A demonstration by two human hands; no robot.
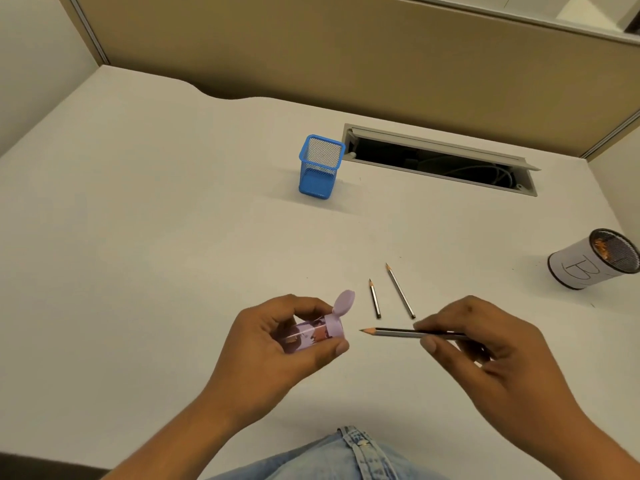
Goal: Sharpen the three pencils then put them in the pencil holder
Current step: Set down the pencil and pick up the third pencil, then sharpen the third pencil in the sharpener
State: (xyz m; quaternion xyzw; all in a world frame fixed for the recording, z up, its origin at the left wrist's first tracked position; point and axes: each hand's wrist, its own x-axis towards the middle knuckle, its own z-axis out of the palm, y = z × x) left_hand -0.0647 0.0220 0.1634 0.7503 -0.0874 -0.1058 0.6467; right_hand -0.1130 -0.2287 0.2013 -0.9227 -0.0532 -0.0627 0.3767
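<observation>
My left hand (pixel 273 344) grips a lilac barrel sharpener (pixel 313 332) lying on its side, its round lid flipped open at the top right. My right hand (pixel 485 351) pinches a grey pencil (pixel 391 331) held level, its pointed tip aimed left, a short gap from the sharpener's mouth. Two more pencils lie on the white desk just beyond: a short one (pixel 374 298) and a longer one (pixel 400 291), both with tips pointing away from me. The blue mesh pencil holder (pixel 320 168) stands upright farther back, with nothing seen inside it.
A round mesh cup wrapped in white paper marked "B" (pixel 588 265), with shavings inside, leans at the right edge. An open cable slot (pixel 440 161) is cut into the desk behind the holder. A tan partition (pixel 346 57) closes the back.
</observation>
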